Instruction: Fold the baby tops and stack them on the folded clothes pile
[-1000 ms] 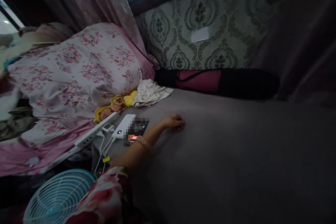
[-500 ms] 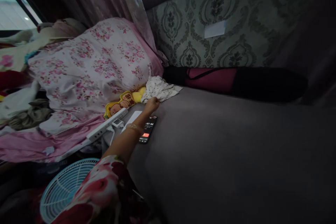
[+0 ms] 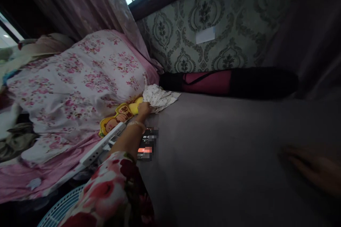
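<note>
My left hand (image 3: 144, 109) reaches forward across the bed, fingers curled closed. It sits between a yellow plush toy (image 3: 135, 107) and a crumpled white cloth (image 3: 157, 96) with small dark specks, touching their edges; what lies inside the fingers is hidden. Below the wrist, partly behind my forearm, lies a phone (image 3: 145, 145) with a lit timer screen. My right hand (image 3: 311, 166) has come in at the right, dim and slightly blurred, low over or on the grey sheet (image 3: 213, 149), its fingers stretched out and holding nothing visible.
A white power strip (image 3: 102, 143) with a plugged charger runs left of my forearm. Beyond it lies a pink floral quilt (image 3: 71, 74). A long black and maroon bag (image 3: 207, 82) rests along the patterned wall. Bottom left, a blue plastic basket (image 3: 62, 207) shows.
My left hand has shifted left and slightly nearer, from the cloth's front edge towards the yellow plush toy. My right hand has entered at the right. The view has turned a little.
</note>
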Demonstrator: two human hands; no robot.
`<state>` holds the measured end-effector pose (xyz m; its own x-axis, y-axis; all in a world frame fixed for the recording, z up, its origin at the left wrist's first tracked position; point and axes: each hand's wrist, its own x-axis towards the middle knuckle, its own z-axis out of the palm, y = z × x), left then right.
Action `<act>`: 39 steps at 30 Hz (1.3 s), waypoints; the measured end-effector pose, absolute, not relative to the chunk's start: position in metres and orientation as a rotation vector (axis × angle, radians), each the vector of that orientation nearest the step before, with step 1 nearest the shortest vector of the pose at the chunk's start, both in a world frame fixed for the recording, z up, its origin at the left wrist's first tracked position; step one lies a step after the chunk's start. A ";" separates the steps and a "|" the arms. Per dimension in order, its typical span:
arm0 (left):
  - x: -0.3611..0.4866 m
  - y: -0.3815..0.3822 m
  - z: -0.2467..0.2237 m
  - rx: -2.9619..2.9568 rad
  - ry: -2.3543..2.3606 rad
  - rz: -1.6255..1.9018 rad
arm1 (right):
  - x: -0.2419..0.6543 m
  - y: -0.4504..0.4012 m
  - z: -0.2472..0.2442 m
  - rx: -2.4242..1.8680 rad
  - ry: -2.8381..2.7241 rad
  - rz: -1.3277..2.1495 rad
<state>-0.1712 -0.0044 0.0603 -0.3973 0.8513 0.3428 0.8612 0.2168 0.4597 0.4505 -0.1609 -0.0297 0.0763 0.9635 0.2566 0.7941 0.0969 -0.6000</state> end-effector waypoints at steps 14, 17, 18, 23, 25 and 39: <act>-0.117 0.029 0.129 -1.828 -1.954 -2.075 | 0.384 -0.142 -0.006 -1.648 -1.914 0.502; -0.087 0.023 0.139 -1.853 -1.918 -2.128 | 0.359 -0.140 0.009 -1.538 -1.932 0.529; -0.077 0.019 0.141 -1.882 -1.895 -2.144 | 0.351 -0.140 0.015 -1.513 -1.925 0.534; -0.017 -0.005 0.146 -2.204 -1.719 -2.233 | 0.308 -0.137 0.043 -1.374 -1.867 0.628; 0.007 -0.016 0.147 -2.436 -1.588 -2.267 | 0.296 -0.133 0.053 -1.306 -1.803 0.607; 0.089 -0.073 0.189 -3.218 -1.120 -1.725 | 0.304 -0.124 0.088 -1.015 -1.619 0.783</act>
<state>0.0890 -0.0734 0.1893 0.4842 0.7227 0.4932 0.1564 -0.6261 0.7639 0.3039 -0.1238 0.0876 -0.1178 0.9019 0.4155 0.2345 0.4318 -0.8709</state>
